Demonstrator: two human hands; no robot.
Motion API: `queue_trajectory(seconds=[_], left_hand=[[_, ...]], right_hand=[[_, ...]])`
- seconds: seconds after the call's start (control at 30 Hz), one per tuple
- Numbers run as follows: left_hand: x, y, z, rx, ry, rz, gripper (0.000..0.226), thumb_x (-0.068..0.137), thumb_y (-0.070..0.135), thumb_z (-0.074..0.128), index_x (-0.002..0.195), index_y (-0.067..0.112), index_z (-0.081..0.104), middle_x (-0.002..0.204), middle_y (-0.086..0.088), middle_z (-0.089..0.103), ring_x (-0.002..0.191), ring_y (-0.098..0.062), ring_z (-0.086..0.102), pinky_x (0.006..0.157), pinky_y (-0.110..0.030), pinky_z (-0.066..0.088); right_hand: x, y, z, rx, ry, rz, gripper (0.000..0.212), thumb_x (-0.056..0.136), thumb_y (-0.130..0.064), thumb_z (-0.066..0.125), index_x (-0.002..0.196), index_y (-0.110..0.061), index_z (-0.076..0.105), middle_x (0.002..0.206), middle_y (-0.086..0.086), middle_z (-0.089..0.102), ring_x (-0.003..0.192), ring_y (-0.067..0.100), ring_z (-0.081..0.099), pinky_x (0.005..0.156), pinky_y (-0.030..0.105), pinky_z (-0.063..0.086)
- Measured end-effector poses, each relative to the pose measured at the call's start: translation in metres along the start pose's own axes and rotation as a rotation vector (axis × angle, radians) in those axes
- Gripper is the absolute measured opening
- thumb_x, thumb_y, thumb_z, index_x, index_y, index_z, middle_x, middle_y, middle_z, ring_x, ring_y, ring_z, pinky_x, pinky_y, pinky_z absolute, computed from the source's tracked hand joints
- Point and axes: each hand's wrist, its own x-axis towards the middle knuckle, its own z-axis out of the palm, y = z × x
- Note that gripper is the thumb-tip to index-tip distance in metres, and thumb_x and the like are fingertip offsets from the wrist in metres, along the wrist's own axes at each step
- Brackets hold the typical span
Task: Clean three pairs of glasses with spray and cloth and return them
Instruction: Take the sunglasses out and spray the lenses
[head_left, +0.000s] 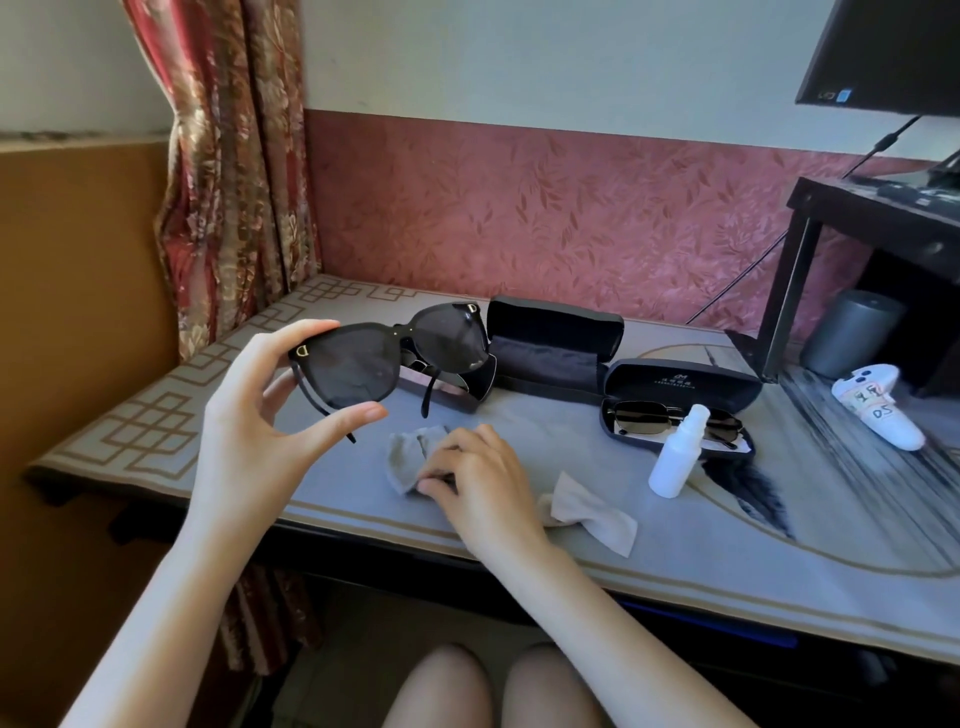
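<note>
The single view came from a wide-angle camera worn on the person's head, looking forward and down across the table (727, 566) toward the wall behind it. It sat close: both forearms ran in from the bottom edge, and the knees showed below the table's near edge. Straight lines bowed toward the frame's edges. No second view shared the scene.

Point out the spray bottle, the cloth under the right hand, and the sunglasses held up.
spray bottle (674, 462), head view, white body.
cloth (408, 457), head view, bare fold.
sunglasses (348, 371), head view, near lens.
</note>
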Motion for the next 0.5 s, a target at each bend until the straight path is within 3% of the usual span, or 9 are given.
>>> queue_trajectory(seconds=[0.17,0.3,0.4,0.5], left_hand=[[-0.001,-0.002,-0.001,0.006,0.006,-0.009,0.064,0.064,0.044,0.081,0.122,0.038,0.054,0.118,0.010,0.059,0.122,-0.015,0.055,0.106,-0.037,0.045],[-0.002,-0.001,0.002,0.009,-0.001,-0.017,0.064,0.065,0.044,0.082,0.122,0.036,0.055,0.118,0.010,0.059,0.122,-0.015,0.055,0.105,-0.039,0.044],[-0.004,-0.001,0.005,0.009,-0.012,-0.013,0.062,0.066,0.042,0.084,0.121,0.037,0.054,0.117,0.011,0.059,0.121,-0.014,0.055,0.105,-0.037,0.045],[-0.004,0.000,0.008,0.012,-0.022,-0.012,0.062,0.063,0.033,0.081,0.120,0.037,0.054,0.116,0.010,0.059,0.120,-0.014,0.055,0.105,-0.038,0.045]], right_hand=[[-0.010,0.026,-0.025,-0.023,-0.005,-0.002,0.009,0.084,-0.012,0.070,0.086,-0.017,0.077,0.095,0.000,0.060,0.097,0.021,0.048,0.077,0.022,0.028],[-0.020,0.046,-0.056,-0.089,-0.139,0.085,0.021,0.092,-0.010,0.059,0.098,-0.024,0.074,0.098,-0.009,0.053,0.102,0.013,0.042,0.082,0.022,0.030],[-0.022,0.048,-0.070,0.082,-0.130,0.187,0.035,0.092,-0.004,0.049,0.112,-0.025,0.069,0.098,-0.008,0.060,0.099,0.010,0.046,0.086,0.023,0.037],[-0.015,0.042,-0.065,0.182,-0.058,0.275,0.024,0.093,-0.025,0.058,0.116,-0.024,0.065,0.088,-0.014,0.059,0.096,0.008,0.048,0.087,0.025,0.040]])
